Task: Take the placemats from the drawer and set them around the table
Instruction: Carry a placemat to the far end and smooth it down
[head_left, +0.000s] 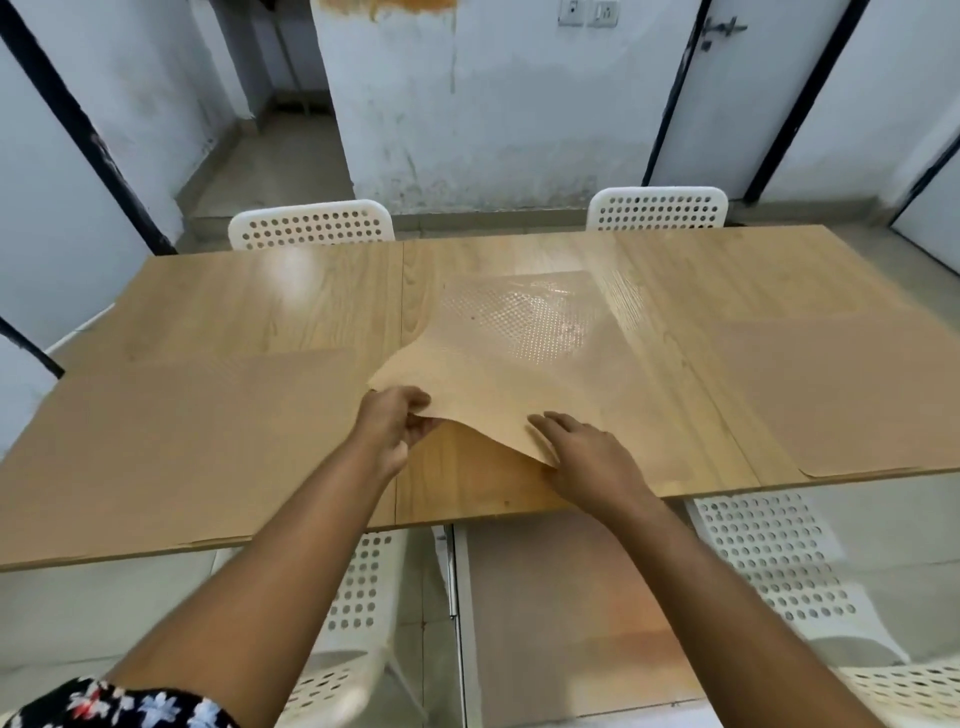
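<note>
On the wooden table (291, 301), near edge, centre: one tan placemat (597, 384), lying mostly flat, its near-left corner raised off the surface. We log the left hand (397, 423) at that raised corner, fingers and thumb pinching the mat's edge. The right hand (587, 457) lies on the same mat's near edge, just right of the lifted part, fingers straight and spread, pressing it down. The two hands sit near each other with bare tabletop between them under the lifted flap.

Further items, same table: a second placemat (197, 436) flat at the left, reaching the near edge; a third placemat (852, 395) flat at the right, its near corner slightly overhanging. Both lie well apart from the hands.

Seating: two white perforated chairs at the far side, left chair (311, 226) and right chair (657, 208), only their backs showing above the table; two more at the near side, near-left chair (358, 587) and near-right chair (769, 561), partly covered by the forearms and cut off below.

Unclear: a glare patch with a dotted pattern on the centre mat's far half; we cannot tell whether it is texture or reflection. A floral sleeve (119, 706) is cut off at the lower left.
</note>
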